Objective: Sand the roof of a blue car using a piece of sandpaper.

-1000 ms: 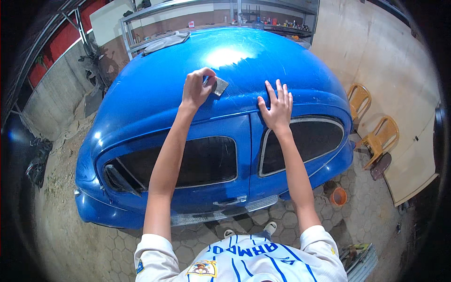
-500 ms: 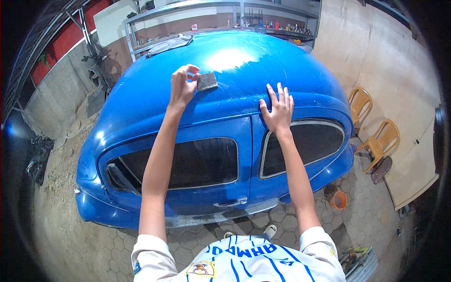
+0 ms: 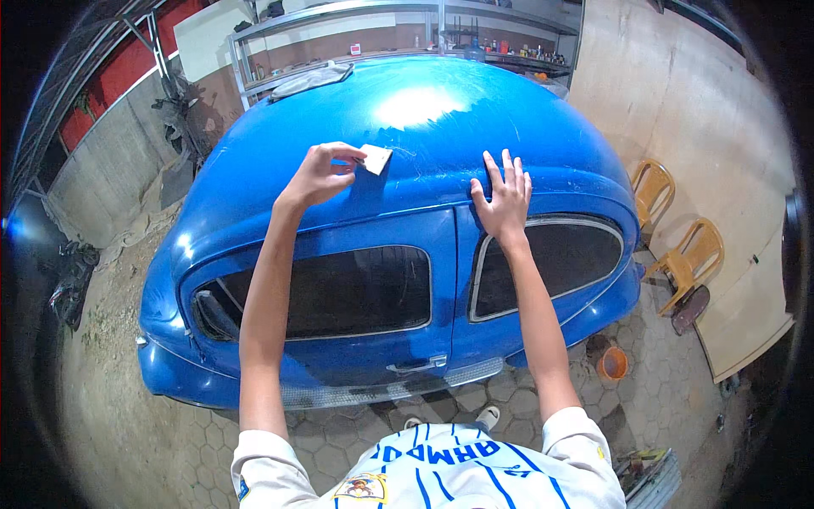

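A rounded blue car stands side-on before me, its roof carrying pale scuffs and streaks. Between the fingertips of my left hand is a small square piece of sandpaper, tilted so that a pale cream face shows. It is at the near part of the roof; whether its lower edge touches the paint, I cannot tell. My right hand lies flat on the roof's edge above the rear side window, fingers spread and holding nothing.
A grey cloth lies on the roof's far left. Metal shelves with bottles and cans stand behind the car. To the right are two tan plastic chairs and an orange bucket on the paving.
My left hand has drawn slightly nearer and turned the sandpaper, whose grey face showed before and whose cream face shows now. The right hand stays in place on the roof.
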Available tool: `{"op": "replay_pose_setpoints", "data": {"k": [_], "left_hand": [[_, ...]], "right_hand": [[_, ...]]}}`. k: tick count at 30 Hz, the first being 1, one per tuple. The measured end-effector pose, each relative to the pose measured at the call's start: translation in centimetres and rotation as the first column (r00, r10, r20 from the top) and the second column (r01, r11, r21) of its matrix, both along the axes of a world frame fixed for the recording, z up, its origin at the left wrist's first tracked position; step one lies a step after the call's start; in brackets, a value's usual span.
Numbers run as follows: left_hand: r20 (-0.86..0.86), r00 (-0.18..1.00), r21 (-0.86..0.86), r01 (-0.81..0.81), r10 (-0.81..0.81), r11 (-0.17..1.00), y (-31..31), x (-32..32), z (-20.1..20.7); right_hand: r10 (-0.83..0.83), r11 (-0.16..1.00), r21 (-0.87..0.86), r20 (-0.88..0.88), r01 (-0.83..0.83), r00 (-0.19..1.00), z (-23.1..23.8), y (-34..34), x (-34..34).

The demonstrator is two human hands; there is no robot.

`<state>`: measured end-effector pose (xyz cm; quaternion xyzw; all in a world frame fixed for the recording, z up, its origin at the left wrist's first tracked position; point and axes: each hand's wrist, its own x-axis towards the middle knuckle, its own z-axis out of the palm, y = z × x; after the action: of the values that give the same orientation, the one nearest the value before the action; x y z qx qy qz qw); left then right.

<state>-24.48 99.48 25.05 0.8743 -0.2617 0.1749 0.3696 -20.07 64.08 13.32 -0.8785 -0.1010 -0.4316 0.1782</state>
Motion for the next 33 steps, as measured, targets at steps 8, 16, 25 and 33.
{"op": "replay_pose_setpoints", "data": {"k": [8,16,25,33], "left_hand": [[0.204,0.978,0.308,-0.103,0.041,0.946,-1.9,0.6,-0.1],[0.307,0.95,0.188,-0.002,-0.057,0.982,-4.4,3.2,-1.7],[0.451,0.892,0.48,-0.225,-0.019,0.848,-3.0,4.4,-3.1],[0.662,0.74,0.358,-0.449,0.116,0.819,-1.0,4.3,-3.1]], "right_hand": [[0.003,1.0,-0.001,0.009,-0.003,1.0,-0.1,0.0,0.2],[0.01,1.0,0.008,-0.003,-0.01,1.0,0.0,0.2,0.1],[0.038,0.999,0.021,0.01,-0.038,0.999,0.0,-0.1,-0.3],[0.027,0.999,0.024,0.033,-0.028,0.999,-0.1,-0.3,-0.1]]}}
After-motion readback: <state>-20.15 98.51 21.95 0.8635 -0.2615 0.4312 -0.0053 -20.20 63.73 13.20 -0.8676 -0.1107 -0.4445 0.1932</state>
